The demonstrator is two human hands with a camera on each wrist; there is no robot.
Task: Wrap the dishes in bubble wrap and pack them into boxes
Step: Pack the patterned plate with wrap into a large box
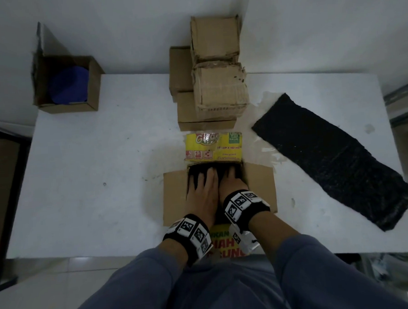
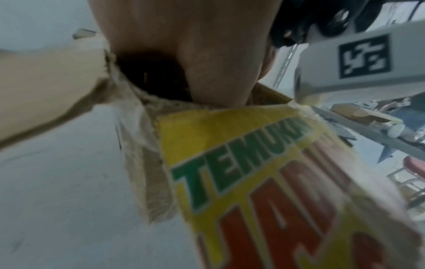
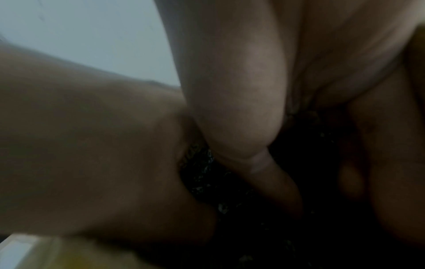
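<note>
Head view is showing both hands reaching down into the open box [image 1: 174,198] standing at the near edge of the white table [image 1: 81,184]. The left hand [image 1: 204,194] and right hand [image 1: 231,184] are lying side by side, fingers straight and slightly spread, pressing flat on a black bubble-wrapped bundle [image 1: 194,178] inside, probably seating it low enough for the flaps to close. Whatever dish is lying under the wrap is hidden. Brown corrugated flaps are folding outward to the left and right, while a glossy yellow printed flap [image 1: 213,145] is standing open on the far side, keeping the mouth clear. Right wrist view is showing dark, pebbly, faintly glinting film [image 3: 207,174] under the fingers [image 3: 232,109]. To the right, a long flat sheet of black bubble wrap [image 1: 335,161] is lying ready, likely for another dish. Beyond the box, a stack of worn, dented cardboard boxes [image 1: 215,68] is waiting. Farthest left, a small open carton [image 1: 93,89] is holding round blue dishes [image 1: 68,85].
</note>
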